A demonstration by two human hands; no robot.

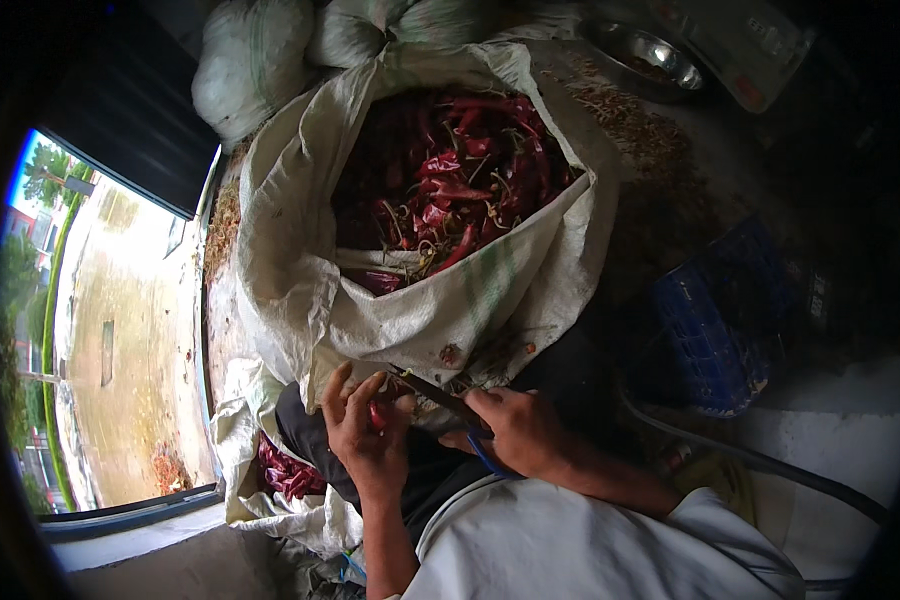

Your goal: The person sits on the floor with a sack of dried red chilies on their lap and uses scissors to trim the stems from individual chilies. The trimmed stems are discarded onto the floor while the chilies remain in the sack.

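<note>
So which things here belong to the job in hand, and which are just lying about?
Part of the work:
red pepper, in the left hand
blue-handled cutting tool, in the right hand
large open sack of red peppers
probably the smaller sack of peppers

Apparently just lying about:
metal bowl
blue crate
stuffed sacks behind the large one
dark hose or cable

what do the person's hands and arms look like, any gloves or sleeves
Both the left hand and right hand are bare, with no gloves and no watch or band to be seen. A loose, pale, plain sleeve of a whitish shirt covers the upper right arm, leaving that forearm uncovered. The left forearm is bare as far as it shows.
</note>
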